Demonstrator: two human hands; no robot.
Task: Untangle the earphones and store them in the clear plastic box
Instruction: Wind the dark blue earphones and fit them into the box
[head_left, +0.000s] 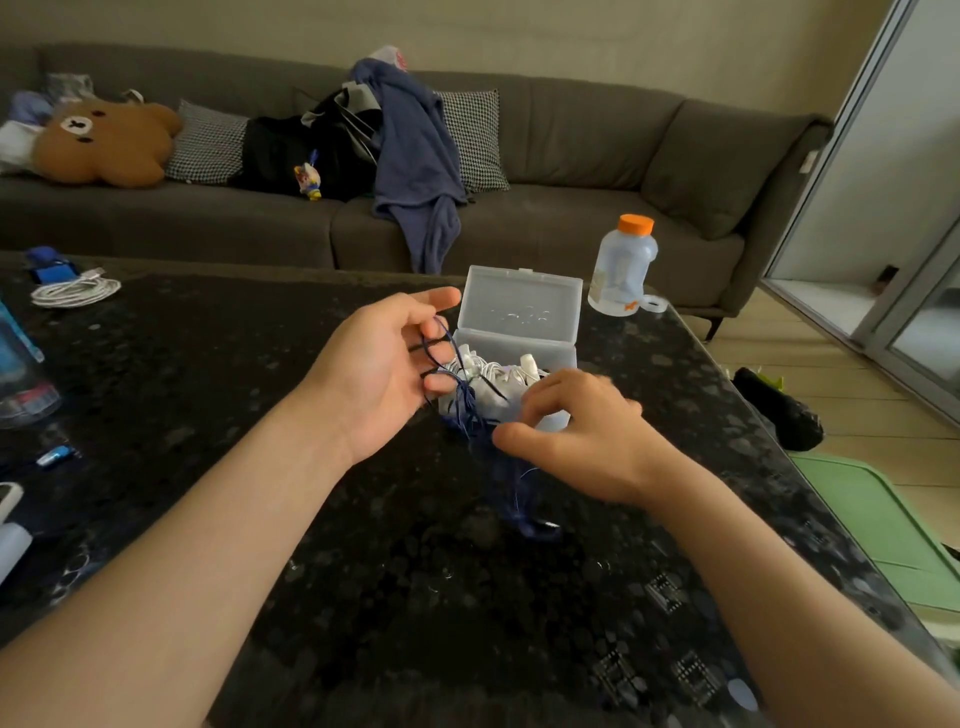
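Navy earphone cord (467, 410), draped nearward off left fingers (441, 383)

A dark speckled tabletop (415, 597) carries the open clear plastic box (522, 299). Beyond the box, to its right, stands an orange-capped bottle (623, 265). Far to its left lie a coiled white cable (75, 291) and a blue stick (54, 457).
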